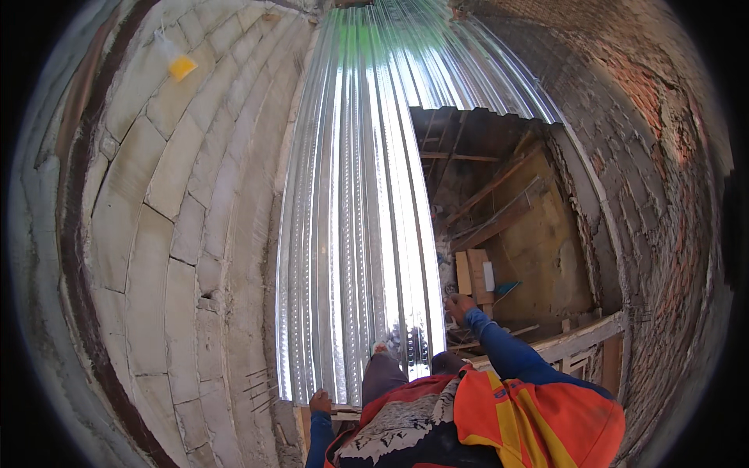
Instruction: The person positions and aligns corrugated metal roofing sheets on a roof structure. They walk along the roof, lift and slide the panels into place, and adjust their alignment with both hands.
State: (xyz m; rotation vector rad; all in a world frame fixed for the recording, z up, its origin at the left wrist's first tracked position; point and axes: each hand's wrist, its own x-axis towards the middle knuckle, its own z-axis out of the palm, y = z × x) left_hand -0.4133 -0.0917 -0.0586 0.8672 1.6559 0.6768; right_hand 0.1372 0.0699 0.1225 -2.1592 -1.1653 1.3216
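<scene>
A long, shiny corrugated metal decking sheet (pixel 312 257) runs away from me between the walls, with rows of small embossed marks along its ribs. My left hand (pixel 321 402) is at its near left corner, fingers curled on the end edge. Along the sheet's right edge, my right hand (pixel 459 307) grips the rim, its fingers partly hidden by the small size. My knees and lower legs rest over the near end of this sheet.
Right of the sheet is a deep opening with wooden boards (pixel 477 273) and slanting beams below. A timber beam (pixel 593 334) borders it nearby. More decking (pixel 468 70) lies beyond. A block wall (pixel 140 218) rises left, a rough brick wall (pixel 663 234) right. A yellow-filled bag (pixel 182 67) hangs left.
</scene>
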